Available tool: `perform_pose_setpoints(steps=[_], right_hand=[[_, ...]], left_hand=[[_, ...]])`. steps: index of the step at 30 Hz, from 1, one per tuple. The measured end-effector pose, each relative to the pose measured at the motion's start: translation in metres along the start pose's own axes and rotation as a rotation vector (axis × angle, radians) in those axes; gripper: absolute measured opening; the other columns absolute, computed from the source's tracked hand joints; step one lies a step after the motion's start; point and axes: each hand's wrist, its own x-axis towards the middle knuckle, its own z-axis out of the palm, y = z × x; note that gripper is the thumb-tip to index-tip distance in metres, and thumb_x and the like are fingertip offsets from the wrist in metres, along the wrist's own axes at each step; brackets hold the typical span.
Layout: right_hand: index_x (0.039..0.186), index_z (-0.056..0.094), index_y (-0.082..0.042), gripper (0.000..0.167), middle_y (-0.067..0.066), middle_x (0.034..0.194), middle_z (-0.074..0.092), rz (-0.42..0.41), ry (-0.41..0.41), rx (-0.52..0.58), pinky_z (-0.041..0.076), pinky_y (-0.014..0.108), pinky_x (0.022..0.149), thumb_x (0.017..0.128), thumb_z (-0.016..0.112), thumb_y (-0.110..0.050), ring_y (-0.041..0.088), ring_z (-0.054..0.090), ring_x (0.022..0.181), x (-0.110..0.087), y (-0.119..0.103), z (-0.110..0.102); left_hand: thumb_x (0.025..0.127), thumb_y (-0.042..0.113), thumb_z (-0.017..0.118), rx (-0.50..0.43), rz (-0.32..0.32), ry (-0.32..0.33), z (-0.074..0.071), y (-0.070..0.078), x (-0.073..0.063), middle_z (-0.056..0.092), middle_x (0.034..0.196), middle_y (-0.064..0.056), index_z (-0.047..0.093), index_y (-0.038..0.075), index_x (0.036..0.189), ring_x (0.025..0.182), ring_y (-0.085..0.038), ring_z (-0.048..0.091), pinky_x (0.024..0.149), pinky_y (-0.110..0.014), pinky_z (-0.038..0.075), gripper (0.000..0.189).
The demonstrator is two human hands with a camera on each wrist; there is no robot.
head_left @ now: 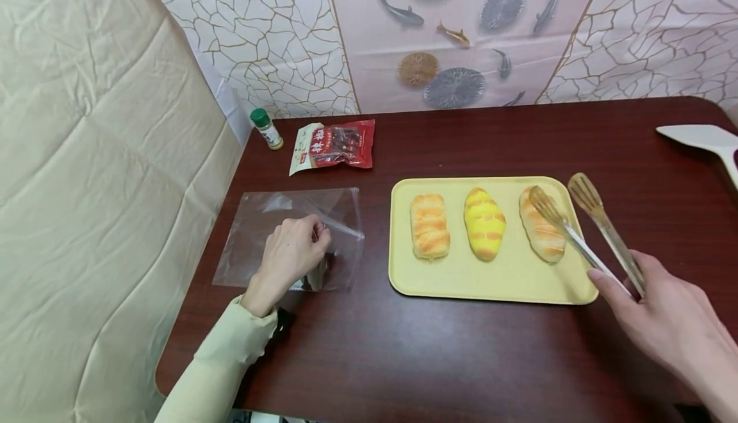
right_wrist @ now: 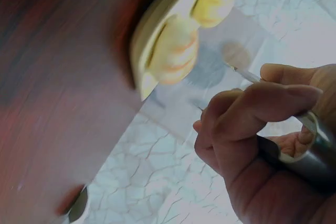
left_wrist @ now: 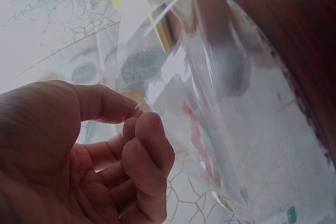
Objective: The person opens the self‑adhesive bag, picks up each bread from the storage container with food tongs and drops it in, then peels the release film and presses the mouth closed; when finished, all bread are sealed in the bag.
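On the left of the table my left hand (head_left: 294,243) pinches a clear plastic bag (head_left: 242,231). The left wrist view shows the thumb and fingertips (left_wrist: 149,124) meeting at the film of the bag (left_wrist: 252,124), which is lifted there. My right hand (head_left: 663,301) grips metal tongs (head_left: 619,250), their arms spread apart. One tong tip overlaps the rightmost bread roll (head_left: 550,247) in the head view; whether it touches is unclear. A yellow bread roll (head_left: 484,224) and a golden bread roll (head_left: 430,227) lie beside it on a yellow tray (head_left: 461,282).
Behind the bag lie a red packet (head_left: 346,144) of dried chillies and a green-capped shaker bottle (head_left: 267,129). A white spatula (head_left: 703,138) lies at the far right. Patterned cloth (head_left: 450,45) hangs along the table's back edge.
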Motion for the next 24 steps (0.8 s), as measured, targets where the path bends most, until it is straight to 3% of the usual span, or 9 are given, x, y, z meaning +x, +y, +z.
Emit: perform_pose_setpoints(steps=[4, 8, 10, 13, 17, 24], right_hand=[[0.143, 0.051, 0.008, 0.064, 0.03, 0.094, 0.068, -0.055, 0.006, 0.005, 0.048, 0.06, 0.067, 0.107, 0.066, -0.043, 0.055, 0.064, 0.085, -0.008, -0.013, 0.009], [0.134, 0.057, 0.005, 0.055, 0.016, 0.08, 0.063, -0.117, 0.014, 0.013, 0.045, 0.045, 0.062, 0.106, 0.069, -0.04, 0.035, 0.06, 0.071, -0.017, -0.029, 0.02], [0.13, 0.06, -0.001, 0.045, 0.002, 0.075, 0.055, -0.148, -0.002, 0.028, 0.038, 0.034, 0.061, 0.106, 0.07, -0.038, 0.017, 0.052, 0.068, -0.022, -0.036, 0.026], [0.121, 0.063, -0.011, 0.031, -0.005, 0.072, 0.05, -0.198, -0.03, 0.058, 0.033, 0.028, 0.062, 0.105, 0.073, -0.035, 0.005, 0.044, 0.066, -0.026, -0.048, 0.034], [0.114, 0.062, -0.019, 0.023, -0.009, 0.069, 0.047, -0.249, -0.07, 0.086, 0.034, 0.027, 0.062, 0.103, 0.077, -0.034, 0.0, 0.04, 0.065, -0.029, -0.062, 0.042], [0.112, 0.058, -0.024, 0.024, -0.011, 0.066, 0.044, -0.283, -0.12, 0.112, 0.033, 0.025, 0.06, 0.103, 0.076, -0.036, -0.001, 0.036, 0.059, -0.037, -0.084, 0.054]], left_hand=[[0.099, 0.019, 0.062, 0.001, -0.004, -0.004, 0.0, 0.002, 0.0, 0.055, 0.06, -0.001, 0.062, 0.013, 0.076, 0.053, -0.02, 0.053, 0.048, -0.031, 0.036, 0.024], [0.098, 0.019, 0.062, 0.001, -0.009, -0.005, 0.0, 0.003, 0.0, 0.055, 0.06, -0.001, 0.062, 0.014, 0.076, 0.054, -0.02, 0.054, 0.048, -0.032, 0.036, 0.023], [0.098, 0.02, 0.062, 0.001, -0.012, -0.007, 0.0, 0.003, 0.0, 0.056, 0.061, -0.001, 0.062, 0.014, 0.076, 0.055, -0.021, 0.054, 0.049, -0.032, 0.037, 0.023], [0.098, 0.02, 0.062, 0.0, -0.024, -0.012, -0.001, 0.003, 0.0, 0.057, 0.061, -0.001, 0.062, 0.014, 0.077, 0.055, -0.021, 0.055, 0.049, -0.033, 0.037, 0.022], [0.098, 0.02, 0.061, -0.003, -0.031, -0.023, -0.001, 0.004, 0.001, 0.057, 0.062, -0.001, 0.062, 0.014, 0.077, 0.055, -0.021, 0.055, 0.049, -0.033, 0.038, 0.022], [0.098, 0.019, 0.06, -0.006, -0.016, -0.027, 0.0, 0.005, 0.003, 0.055, 0.061, -0.001, 0.061, 0.014, 0.076, 0.054, -0.021, 0.054, 0.048, -0.032, 0.036, 0.022]])
